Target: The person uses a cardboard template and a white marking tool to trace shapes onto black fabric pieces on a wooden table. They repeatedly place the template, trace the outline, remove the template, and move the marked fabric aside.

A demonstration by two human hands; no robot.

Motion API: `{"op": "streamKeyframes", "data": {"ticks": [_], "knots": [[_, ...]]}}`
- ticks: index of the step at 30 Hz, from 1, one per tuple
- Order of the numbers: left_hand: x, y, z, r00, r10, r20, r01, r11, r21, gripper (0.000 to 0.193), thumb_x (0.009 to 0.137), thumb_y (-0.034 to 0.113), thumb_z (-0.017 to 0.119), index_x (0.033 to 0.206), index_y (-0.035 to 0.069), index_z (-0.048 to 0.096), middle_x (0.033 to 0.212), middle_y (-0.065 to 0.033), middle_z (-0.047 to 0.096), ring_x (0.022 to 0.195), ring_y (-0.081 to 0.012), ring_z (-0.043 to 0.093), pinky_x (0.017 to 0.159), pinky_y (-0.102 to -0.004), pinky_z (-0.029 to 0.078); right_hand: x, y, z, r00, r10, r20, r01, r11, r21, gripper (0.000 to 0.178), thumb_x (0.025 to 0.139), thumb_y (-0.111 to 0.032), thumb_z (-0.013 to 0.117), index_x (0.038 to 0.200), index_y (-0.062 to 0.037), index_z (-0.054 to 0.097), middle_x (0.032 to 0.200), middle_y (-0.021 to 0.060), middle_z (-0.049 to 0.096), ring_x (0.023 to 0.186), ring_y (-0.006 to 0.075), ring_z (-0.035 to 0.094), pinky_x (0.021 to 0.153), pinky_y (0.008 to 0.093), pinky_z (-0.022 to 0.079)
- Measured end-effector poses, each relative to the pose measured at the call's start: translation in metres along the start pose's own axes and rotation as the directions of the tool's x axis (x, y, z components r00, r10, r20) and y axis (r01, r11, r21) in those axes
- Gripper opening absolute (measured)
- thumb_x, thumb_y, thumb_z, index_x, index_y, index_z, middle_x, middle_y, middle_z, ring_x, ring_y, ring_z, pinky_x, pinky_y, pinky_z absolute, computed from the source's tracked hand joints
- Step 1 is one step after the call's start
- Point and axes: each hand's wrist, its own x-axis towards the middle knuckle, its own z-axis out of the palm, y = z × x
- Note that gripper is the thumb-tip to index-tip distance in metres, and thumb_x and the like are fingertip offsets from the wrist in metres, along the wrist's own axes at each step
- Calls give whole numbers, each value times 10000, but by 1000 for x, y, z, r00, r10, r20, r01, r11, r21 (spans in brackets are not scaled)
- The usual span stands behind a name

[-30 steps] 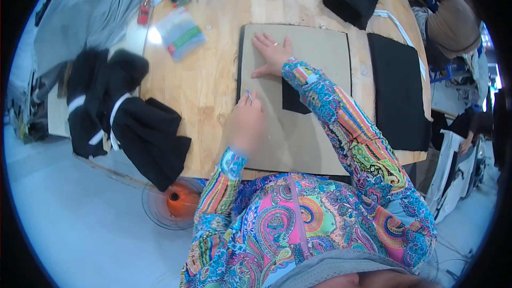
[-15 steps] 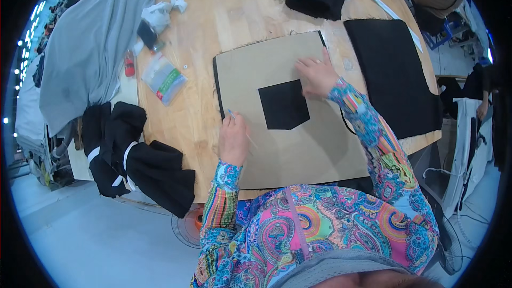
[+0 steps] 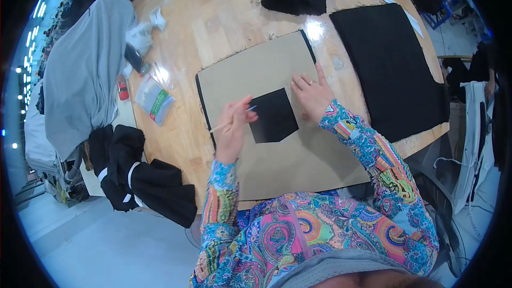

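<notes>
Showing between left hand and right hand is a black 5-sided shape

Tan sht flat; pen in L hand

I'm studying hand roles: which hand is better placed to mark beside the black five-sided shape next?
Probably the left hand: it holds a slim pen-like tool, its blue end near the black shape. The right hand appears to rest on the beige sheet.

no legible lettering, even on the green label
</notes>
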Motion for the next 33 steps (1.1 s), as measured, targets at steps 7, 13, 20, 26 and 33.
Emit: {"op": "streamKeyframes", "data": {"ticks": [7, 13, 20, 26, 33], "knots": [[27, -38, 54, 990, -100, -97, 97, 995, -27, 188, 868, 109, 612, 992, -25, 656, 852, -78, 668, 769, -122, 637, 722, -251, 515, 0, -8, 23, 949, -16, -314, 6, 999, -32, 304, 839, -157, 546, 1103, -25, 623, 1191, 88, 569, 1146, 234, 527, 1119, 548, 133], [31, -42, 62, 980, 6, -199, 72, 921, 383, 153, 814, 123, 652, 898, -2, 682, 760, -98, 684, 726, -119, 654, 658, -255, 493, -3, -12, 19, 937, -9, -349, 2, 1000, -21, 275, 862, -149, 511, 1070, -25, 641, 1175, 89, 578, 1135, 239, 534, 1114, 545, 155], [34, -53, 63, 974, 172, -147, -68, 840, 538, 129, 797, 123, 655, 877, 28, 685, 803, -133, 659, 688, -215, 651, 647, -310, 505, -5, -11, 15, 941, -17, -338, 7, 999, -31, 279, 861, -144, 509, 1078, -22, 634, 1176, 100, 570, 1132, 249, 533, 1109, 556, 152], [33, -50, 65, 929, 363, -70, -214, 684, 697, 117, 802, 120, 655, 869, 26, 676, 809, -113, 654, 688, -197, 642, 647, -309, 507, -3, -11, 5, 988, -2, -157, -1, 1000, -16, 611, 667, -209, 712, 1216, -17, 526, 1284, 96, 486, 1226, 245, 449, 1121, 564, 105], [9, -29, 19, 932, -78, -354, 87, 996, 10, 111, 839, 61, 642, 903, -30, 649, 817, -28, 647, 767, -79, 612, 666, -216, 488, -4, -8, 3, 999, 16, -30, -16, 1000, 10, 879, 541, -263, 828, 1298, -16, 455, 1353, 91, 428, 1284, 239, 400, 1127, 566, 64]]}}
